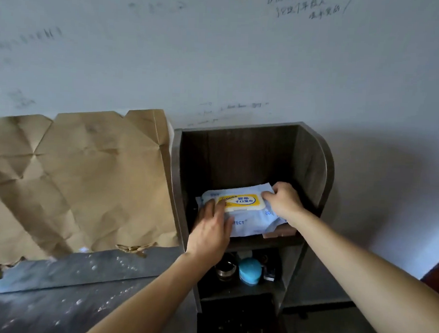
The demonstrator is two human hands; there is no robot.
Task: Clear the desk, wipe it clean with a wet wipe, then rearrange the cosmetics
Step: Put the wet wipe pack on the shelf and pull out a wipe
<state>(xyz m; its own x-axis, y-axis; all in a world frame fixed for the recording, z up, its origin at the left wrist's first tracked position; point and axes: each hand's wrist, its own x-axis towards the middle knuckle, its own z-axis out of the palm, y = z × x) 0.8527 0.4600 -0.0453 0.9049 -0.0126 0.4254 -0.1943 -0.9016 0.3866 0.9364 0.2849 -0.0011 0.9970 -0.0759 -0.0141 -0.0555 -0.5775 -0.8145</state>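
**Both grips on the wipes at the corner shelf**

A pale wall (218,53), scribbled with faint handwriting, fills the upper half of the scene. A large sheet of creased brown paper (87,180) is fixed to it on the left, torn along its lower edge. Below the paper runs the dark grey worktop (70,285), dotted with pale specks.

At the worktop's right end, against the wall, stands a dark wooden shelf unit (311,165) with a curved right side. A person reaches two bare forearms into its open top compartment.

The wet wipe pack (251,223), pale blue and soft, lies flat on that top shelf. Its near right corner rests on a small brownish block (278,233).

The left grip (210,229) lies released on the pack's left end, fingers fairly straight and pressing down, the thumb against the corner of the yellow lid (239,201). The right grip (283,200) is grasping the pack at the lid's right end, its fingers curled. Whether those fingers pinch the lid itself or the wrapper beside it is hard to tell from here.

On the shelf below, a round blue container (249,271) stands in shadow. A dark jar (225,268) with a shiny metal band stands just beside it on the left. A small dark and silver item (269,274) sits to the container's right, too dim to make out.
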